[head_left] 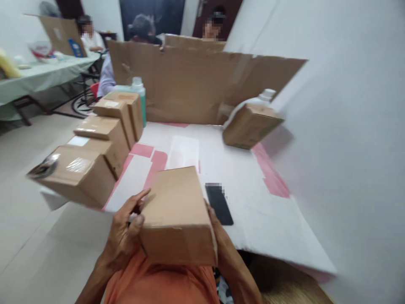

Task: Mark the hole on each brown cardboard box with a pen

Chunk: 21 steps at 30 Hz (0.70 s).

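A closed brown cardboard box (pixel 177 198) is at the table's near edge, close to my body. My left hand (pixel 128 221) is against its left side, thumb near the lower corner and index finger stretched along the edge. Something small, pale and dark, shows between those fingers; I cannot make out what it is. On the opposite side my right hand (pixel 218 228) grips the box, its fingers partly hidden behind the edge. Just right of the box, a black phone (pixel 219 203) lies flat on the table.
Several cardboard boxes (pixel 95 158) stand in a row along the table's left edge, with a roll of tape (pixel 47 165) on the nearest. A green bottle (pixel 138 95) stands behind them. A tilted box (pixel 251 126) leans beside a white-capped bottle (pixel 267 95). A cardboard panel (pixel 190 84) closes the back.
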{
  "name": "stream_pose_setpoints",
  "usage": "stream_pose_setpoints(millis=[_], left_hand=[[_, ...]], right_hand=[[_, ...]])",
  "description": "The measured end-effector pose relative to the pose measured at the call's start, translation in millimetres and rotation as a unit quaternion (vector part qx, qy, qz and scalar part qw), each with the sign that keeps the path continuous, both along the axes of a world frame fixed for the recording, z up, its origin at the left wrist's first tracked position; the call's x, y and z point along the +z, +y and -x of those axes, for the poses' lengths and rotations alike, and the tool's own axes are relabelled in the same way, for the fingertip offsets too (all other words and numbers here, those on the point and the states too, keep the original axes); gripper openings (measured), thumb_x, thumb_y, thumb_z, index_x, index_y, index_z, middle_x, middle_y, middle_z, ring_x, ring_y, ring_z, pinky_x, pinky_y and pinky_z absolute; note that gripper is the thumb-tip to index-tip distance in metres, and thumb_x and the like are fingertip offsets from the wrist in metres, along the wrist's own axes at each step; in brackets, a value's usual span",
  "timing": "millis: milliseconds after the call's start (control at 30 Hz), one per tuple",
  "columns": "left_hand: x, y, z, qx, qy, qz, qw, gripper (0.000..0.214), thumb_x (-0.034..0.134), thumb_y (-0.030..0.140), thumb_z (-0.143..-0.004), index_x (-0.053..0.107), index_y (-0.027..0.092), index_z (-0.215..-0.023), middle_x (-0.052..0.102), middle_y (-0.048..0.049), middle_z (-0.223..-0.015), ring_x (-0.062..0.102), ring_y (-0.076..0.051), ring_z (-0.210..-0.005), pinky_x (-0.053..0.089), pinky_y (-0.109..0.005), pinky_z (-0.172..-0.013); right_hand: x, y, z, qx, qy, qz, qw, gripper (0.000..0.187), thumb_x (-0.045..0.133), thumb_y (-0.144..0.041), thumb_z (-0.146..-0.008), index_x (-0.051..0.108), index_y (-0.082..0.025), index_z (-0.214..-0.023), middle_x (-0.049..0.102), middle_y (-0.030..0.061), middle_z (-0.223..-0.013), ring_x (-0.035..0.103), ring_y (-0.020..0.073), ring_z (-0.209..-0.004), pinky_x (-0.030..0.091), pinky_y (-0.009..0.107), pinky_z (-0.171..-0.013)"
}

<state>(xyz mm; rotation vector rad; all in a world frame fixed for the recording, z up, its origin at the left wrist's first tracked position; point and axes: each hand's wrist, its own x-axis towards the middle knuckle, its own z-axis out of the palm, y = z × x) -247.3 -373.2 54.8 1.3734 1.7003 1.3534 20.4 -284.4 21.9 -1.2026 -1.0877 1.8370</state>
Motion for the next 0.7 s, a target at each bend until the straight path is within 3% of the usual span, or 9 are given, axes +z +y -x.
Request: stream_pose_setpoints(millis=[67, 133, 200, 267, 367, 533, 700], left_hand=[[2.5, 2, 5, 0.012, 0.006, -0.021, 1.0, 0.07, 0.046, 0.073, -0.103, 0.067, 0.027, -0.152, 0.074, -0.0095, -0.135, 0.07, -0.032, -0.121, 0.056, -0.041, -0.103], [3.2, 11, 6, 0.021, 0.014, -0.037, 0.999, 0.067, 0.045, 0.073, -0.103, 0.07, 0.029, -0.148, 0.07, -0.0079, -0.148, 0.065, -0.033, -0.133, 0.053, -0.041, -0.108], [4.2, 25, 4, 0.022, 0.024, -0.036, 0.999, 0.064, 0.049, 0.071, -0.103, 0.068, 0.03, -0.148, 0.067, -0.0069, -0.15, 0.064, -0.032, -0.134, 0.053, -0.04, -0.108], [7.3, 45, 1, 0.008, 0.041, -0.031, 0.999, 0.064, 0.057, 0.069, -0.1, 0.066, 0.031, -0.15, 0.068, -0.0067, -0.144, 0.068, -0.03, -0.123, 0.055, -0.04, -0.103], [16.4, 87, -9, -0.036, 0.064, -0.061, 0.995, 0.064, 0.066, 0.069, -0.095, 0.069, 0.029, -0.145, 0.071, -0.0079, -0.133, 0.071, -0.028, -0.109, 0.058, -0.039, -0.095], [29.9, 154, -46, -0.11, 0.064, -0.107, 0.986, 0.062, 0.066, 0.066, -0.097, 0.068, 0.026, -0.144, 0.072, -0.011, -0.134, 0.072, -0.029, -0.108, 0.061, -0.043, -0.094], [21.3, 180, -76, -0.156, 0.07, -0.122, 0.978, 0.061, 0.062, 0.06, -0.102, 0.059, 0.031, -0.156, 0.069, -0.0104, -0.139, 0.071, -0.03, -0.121, 0.062, -0.043, -0.097]], right_hand=[[9.5, -4, 15, 0.012, 0.08, 0.047, 0.996, 0.065, 0.069, -0.076, -0.097, 0.075, -0.029, -0.142, 0.078, 0.0087, -0.143, 0.064, 0.0303, -0.145, 0.057, 0.044, -0.116], [9.1, -1, 27, 0.047, 0.148, 0.085, 0.984, 0.068, 0.066, -0.079, -0.097, 0.079, -0.023, -0.133, 0.086, 0.0111, -0.117, 0.081, 0.03, -0.109, 0.067, 0.039, -0.089], [2.0, 10, 31, 0.074, 0.171, 0.11, 0.976, 0.081, 0.059, -0.089, -0.094, 0.078, -0.019, -0.128, 0.085, 0.0109, -0.091, 0.081, 0.0264, -0.075, 0.063, 0.034, -0.063], [-4.3, 24, 27, 0.088, 0.17, 0.108, 0.976, 0.095, 0.05, -0.098, -0.09, 0.076, -0.015, -0.128, 0.081, 0.0105, -0.078, 0.077, 0.0247, -0.059, 0.058, 0.032, -0.053], [-0.3, 49, 9, 0.062, 0.158, 0.052, 0.984, 0.099, 0.049, -0.1, -0.088, 0.076, -0.011, -0.121, 0.079, 0.0123, -0.074, 0.077, 0.026, -0.059, 0.058, 0.032, -0.055], [25.5, 81, -34, -0.058, 0.153, -0.014, 0.987, 0.083, 0.063, -0.088, -0.091, 0.078, -0.013, -0.125, 0.081, 0.0114, -0.079, 0.074, 0.023, -0.059, 0.056, 0.03, -0.054], [27.3, 94, -62, -0.125, 0.147, -0.039, 0.98, 0.072, 0.069, -0.085, -0.089, 0.081, -0.021, -0.119, 0.08, 0.008, -0.082, 0.073, 0.0246, -0.068, 0.061, 0.037, -0.064]])
